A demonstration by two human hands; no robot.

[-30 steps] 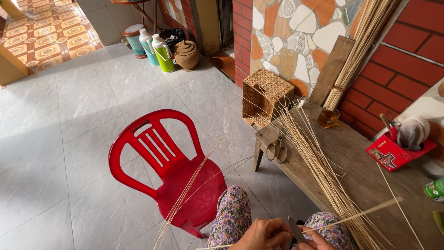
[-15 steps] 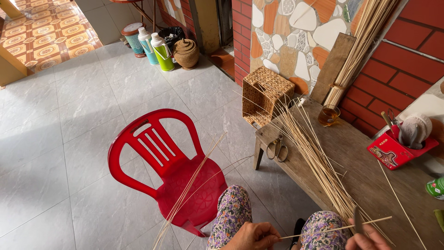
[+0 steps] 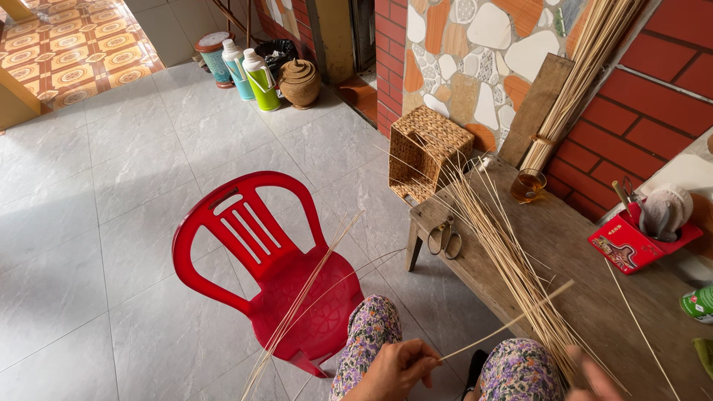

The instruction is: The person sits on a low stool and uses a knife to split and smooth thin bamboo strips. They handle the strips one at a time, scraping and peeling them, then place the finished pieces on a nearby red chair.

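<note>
My left hand (image 3: 397,367) pinches the near end of a thin pale reed strip (image 3: 512,321) above my floral-trousered knees (image 3: 371,330). The strip runs up to the right toward the wooden bench. My right hand (image 3: 594,375) is blurred at the bottom edge, by the lower end of a long bundle of reeds (image 3: 497,245); whether it holds anything I cannot tell. That bundle lies lengthwise on the wooden bench (image 3: 579,245). More loose reeds (image 3: 301,301) lean across the seat of a red plastic chair (image 3: 278,275) in front of my knees.
Scissors (image 3: 445,238) lie on the bench's left end, a glass of amber liquid (image 3: 526,186) farther back, a red tray (image 3: 631,241) at right. A woven basket (image 3: 427,152) stands by the brick wall. Flasks (image 3: 252,74) and a lidded pot (image 3: 299,82) stand on the tiled floor.
My right hand has slid from beside the left hand out to the lower right. The single strip now stretches between my hands at a steeper slant.
</note>
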